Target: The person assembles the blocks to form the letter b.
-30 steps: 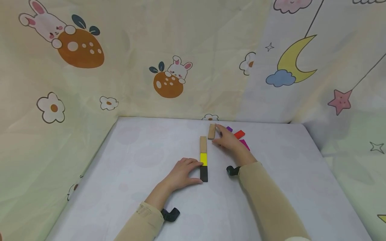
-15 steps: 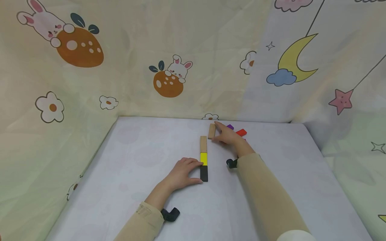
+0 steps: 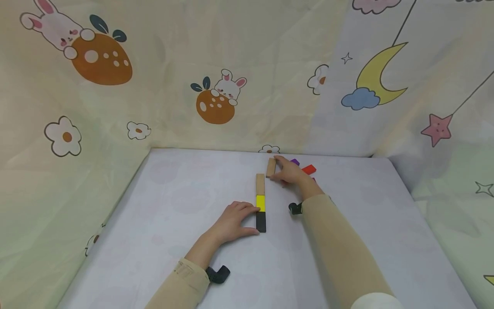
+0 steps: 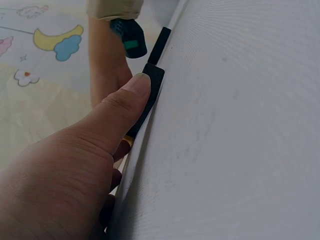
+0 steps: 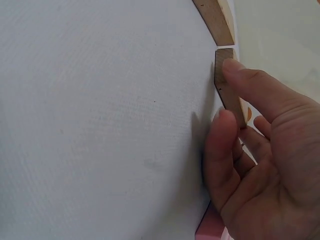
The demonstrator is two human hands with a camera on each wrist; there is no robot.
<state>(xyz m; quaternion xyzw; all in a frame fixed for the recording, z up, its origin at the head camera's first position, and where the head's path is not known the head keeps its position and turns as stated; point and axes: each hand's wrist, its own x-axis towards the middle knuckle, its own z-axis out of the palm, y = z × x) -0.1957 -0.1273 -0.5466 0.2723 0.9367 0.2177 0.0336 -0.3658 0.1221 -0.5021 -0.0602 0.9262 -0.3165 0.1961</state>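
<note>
A black block (image 3: 261,222), a yellow block (image 3: 262,201) and a plain wooden block (image 3: 260,184) lie end to end in a straight row on the table. My left hand (image 3: 230,222) holds the black block from its left side, thumb at the near end and index fingertip by the yellow joint. In the left wrist view the thumb (image 4: 136,87) presses the black block's end. Just beyond the row, slightly to the right, a second wooden block (image 3: 271,167) is pinched lengthwise by my right hand (image 3: 292,173). The right wrist view shows that thumb (image 5: 250,82) on its near end.
Behind the right hand lie a purple block (image 3: 295,162) and a red block (image 3: 309,169). A pink block (image 5: 210,226) shows low in the right wrist view. The white tabletop (image 3: 173,193) meets a printed cloth wall (image 3: 166,98) at its back edge.
The right hand shifts slightly left and away, and its arm now covers most of the pink block. Both the left hand and the row of blocks stay put.
</note>
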